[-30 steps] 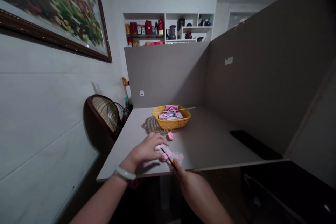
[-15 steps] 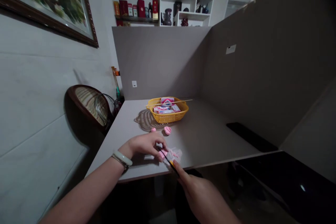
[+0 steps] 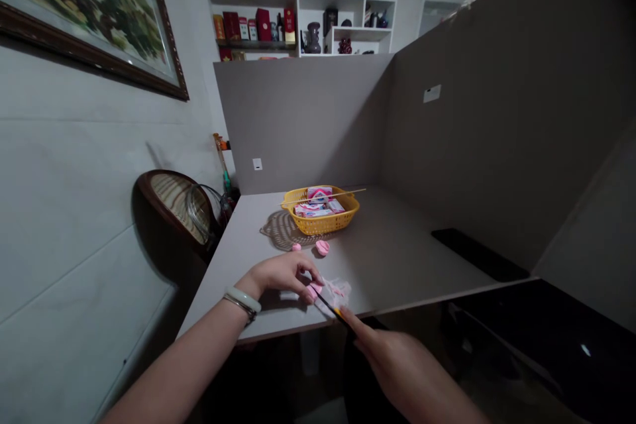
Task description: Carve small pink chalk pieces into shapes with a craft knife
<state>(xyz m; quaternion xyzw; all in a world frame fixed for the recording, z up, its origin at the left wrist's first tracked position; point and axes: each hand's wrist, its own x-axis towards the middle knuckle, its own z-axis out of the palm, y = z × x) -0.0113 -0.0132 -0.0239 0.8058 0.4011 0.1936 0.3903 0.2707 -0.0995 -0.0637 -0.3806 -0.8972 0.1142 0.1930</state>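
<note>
My left hand (image 3: 283, 275), a pale bangle at its wrist, pinches a pink, clay-like lump (image 3: 312, 293) near the table's front edge. A thin, dark-bladed knife (image 3: 326, 305) with a touch of yellow on its handle is gripped in my right hand (image 3: 390, 351). The blade's tip meets the pink lump beside my left fingertips; how deep it goes cannot be made out. Crumpled clear plastic wrap (image 3: 342, 290) with pink bits lies just right of the lump. Beyond my left hand rest a grooved round pink piece (image 3: 322, 248) and a smaller pink ball (image 3: 296, 247).
A yellow plastic basket (image 3: 325, 224) with several printed packets stands farther back, a thin stick (image 3: 348, 193) lying across its rim. Grey panels (image 3: 308, 119) close off the table's back and right. A long black object (image 3: 479, 254) lies along the right side.
The view has shifted slightly, so the basket and table appear a little farther right. Both hands keep their grips, and the blade stays at the pink lump.
</note>
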